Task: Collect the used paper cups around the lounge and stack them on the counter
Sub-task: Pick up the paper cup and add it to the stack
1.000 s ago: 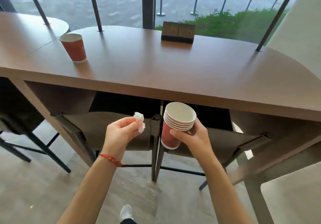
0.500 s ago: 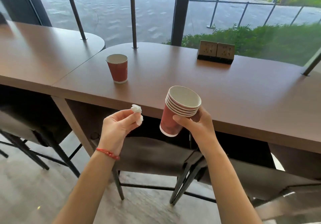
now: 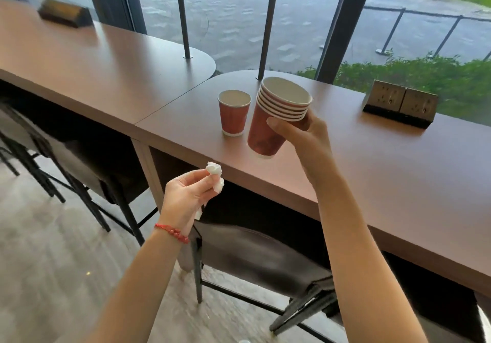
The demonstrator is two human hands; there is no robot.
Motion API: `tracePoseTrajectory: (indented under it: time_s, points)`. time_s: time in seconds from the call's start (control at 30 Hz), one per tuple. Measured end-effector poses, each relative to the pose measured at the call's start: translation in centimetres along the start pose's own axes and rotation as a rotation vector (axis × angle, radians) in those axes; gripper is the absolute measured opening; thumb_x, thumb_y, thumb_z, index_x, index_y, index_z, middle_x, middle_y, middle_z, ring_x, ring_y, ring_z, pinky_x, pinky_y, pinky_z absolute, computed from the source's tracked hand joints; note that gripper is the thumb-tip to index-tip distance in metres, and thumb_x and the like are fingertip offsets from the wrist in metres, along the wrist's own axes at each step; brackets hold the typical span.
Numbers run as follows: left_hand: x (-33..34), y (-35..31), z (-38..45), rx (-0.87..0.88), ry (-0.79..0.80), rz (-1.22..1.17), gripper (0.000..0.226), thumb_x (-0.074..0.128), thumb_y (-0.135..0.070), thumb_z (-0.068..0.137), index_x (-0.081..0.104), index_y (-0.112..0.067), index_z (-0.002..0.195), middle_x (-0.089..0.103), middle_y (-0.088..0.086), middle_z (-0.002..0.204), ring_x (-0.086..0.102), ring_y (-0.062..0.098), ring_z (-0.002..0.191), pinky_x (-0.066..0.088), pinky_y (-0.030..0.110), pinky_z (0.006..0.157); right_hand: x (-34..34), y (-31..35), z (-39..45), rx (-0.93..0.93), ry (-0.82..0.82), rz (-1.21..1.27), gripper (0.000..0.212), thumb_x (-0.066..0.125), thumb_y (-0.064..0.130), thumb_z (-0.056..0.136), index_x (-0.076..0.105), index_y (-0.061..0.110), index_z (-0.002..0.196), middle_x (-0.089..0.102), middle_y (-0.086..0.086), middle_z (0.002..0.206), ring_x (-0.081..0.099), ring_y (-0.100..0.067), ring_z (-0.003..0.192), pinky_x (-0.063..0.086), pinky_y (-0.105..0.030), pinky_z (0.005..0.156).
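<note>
A single red paper cup (image 3: 234,112) stands upright on the brown wooden counter (image 3: 372,172), just left of the nested red cup stack (image 3: 276,119) gripped by the right hand (image 3: 305,135); the left hand (image 3: 186,196) pinches a crumpled white tissue (image 3: 214,172)

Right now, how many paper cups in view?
6 by visible rims: one lone cup standing on the counter, five nested in the stack held by the right hand. More may be hidden inside the stack.

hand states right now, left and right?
Left hand: closed, pinching a crumpled white tissue.
Right hand: closed around the stack of red paper cups, held above the counter.
</note>
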State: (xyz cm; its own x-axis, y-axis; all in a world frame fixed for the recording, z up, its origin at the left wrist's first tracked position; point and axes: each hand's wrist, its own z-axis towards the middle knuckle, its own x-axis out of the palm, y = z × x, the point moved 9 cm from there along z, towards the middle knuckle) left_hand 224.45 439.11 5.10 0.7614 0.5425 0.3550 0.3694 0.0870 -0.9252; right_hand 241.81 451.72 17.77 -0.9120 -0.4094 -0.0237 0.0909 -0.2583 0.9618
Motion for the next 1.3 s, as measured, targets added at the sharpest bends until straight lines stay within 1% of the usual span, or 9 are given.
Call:
tracePoseTrajectory:
  time_s: [0.1,0.23,0.37,0.43,0.53,0.73,0.97,1.13,1.3]
  points:
    - [-0.7,-0.1,0.4,0.006,-0.044,0.007,0.024,0.075,-0.022,0.064,0.074,-0.011,0.085,0.073,-0.002,0.076,0.070,0.013,0.079,0.057,0.023,0.070,1.3,0.6,3.4,-0.025,0.029,-0.003,0.035,0.076,0.006,0.074,0.060,0.021,0.101,0.069,0.005,0.093,0.066,0.001,0.083,0.050,-0.015,0.072]
    - [-1.3,0.1,1.0,0.013,-0.092,-0.004,0.022,0.075,-0.020,0.065,0.074,-0.009,0.085,0.073,-0.002,0.073,0.070,0.011,0.074,0.056,0.021,0.067,3.0,0.6,7.3,-0.036,0.052,-0.025,0.043,0.078,0.011,0.073,0.059,0.009,0.111,0.068,-0.002,0.100,0.066,-0.005,0.088,0.050,-0.014,0.071]
    - [-1.9,1.1,1.4,0.002,-0.118,-0.006,0.020,0.075,-0.020,0.063,0.075,-0.011,0.081,0.074,0.000,0.074,0.070,0.012,0.075,0.056,0.022,0.066,4.3,-0.4,10.0,-0.049,0.053,-0.050,0.046,0.081,0.015,0.070,0.060,0.007,0.110,0.068,0.004,0.092,0.065,0.004,0.077,0.048,-0.010,0.064]
    - [-2.1,1.4,1.7,0.000,-0.130,-0.015,0.017,0.075,-0.019,0.063,0.075,-0.012,0.079,0.074,0.000,0.074,0.071,0.013,0.074,0.056,0.022,0.066,4.7,-0.8,11.3,-0.052,0.042,-0.053,0.048,0.082,0.017,0.069,0.060,0.007,0.111,0.069,0.003,0.093,0.066,0.003,0.078,0.048,-0.011,0.064]
    - [-2.1,1.4,2.1,0.006,-0.139,-0.023,0.020,0.075,-0.020,0.061,0.074,-0.011,0.079,0.074,0.000,0.073,0.071,0.013,0.073,0.056,0.021,0.064,5.1,-1.2,12.9,-0.057,0.028,-0.070,0.054,0.083,0.020,0.067,0.059,0.006,0.114,0.069,-0.002,0.099,0.066,-0.009,0.088,0.051,-0.016,0.070]
    - [-2.2,1.6,2.8,0.005,-0.152,-0.013,0.030,0.075,-0.021,0.061,0.072,-0.005,0.086,0.073,-0.001,0.072,0.071,0.012,0.073,0.056,0.022,0.066,5.9,-3.1,14.1,-0.036,0.036,-0.114,0.056,0.083,0.020,0.068,0.058,0.004,0.116,0.068,-0.007,0.105,0.065,-0.018,0.097,0.055,-0.030,0.083]
    - [-2.6,2.2,3.4,-0.010,-0.159,-0.005,0.033,0.077,-0.024,0.058,0.072,-0.007,0.085,0.074,0.000,0.073,0.071,0.014,0.074,0.058,0.025,0.069,7.1,-7.4,12.4,0.062,0.117,-0.107,0.052,0.083,0.012,0.067,0.053,0.013,0.110,0.065,-0.001,0.100,0.063,-0.012,0.089,0.053,-0.021,0.075]
    - [-2.8,2.5,3.6,-0.022,-0.163,0.008,0.038,0.078,-0.027,0.055,0.072,-0.006,0.086,0.074,0.000,0.074,0.071,0.014,0.075,0.058,0.025,0.070,6.9,-9.2,11.8,0.066,0.070,-0.074,0.053,0.084,0.012,0.065,0.050,0.021,0.105,0.063,0.008,0.094,0.062,-0.002,0.083,0.051,-0.016,0.071]
    - [-3.4,2.7,3.5,-0.029,-0.175,0.000,0.033,0.077,-0.024,0.056,0.073,-0.009,0.084,0.075,0.000,0.076,0.071,0.015,0.078,0.058,0.026,0.070,7.0,-10.5,11.3,0.091,0.060,-0.098,0.059,0.084,0.009,0.064,0.050,0.016,0.112,0.062,0.004,0.098,0.059,-0.002,0.084,0.049,-0.011,0.065]
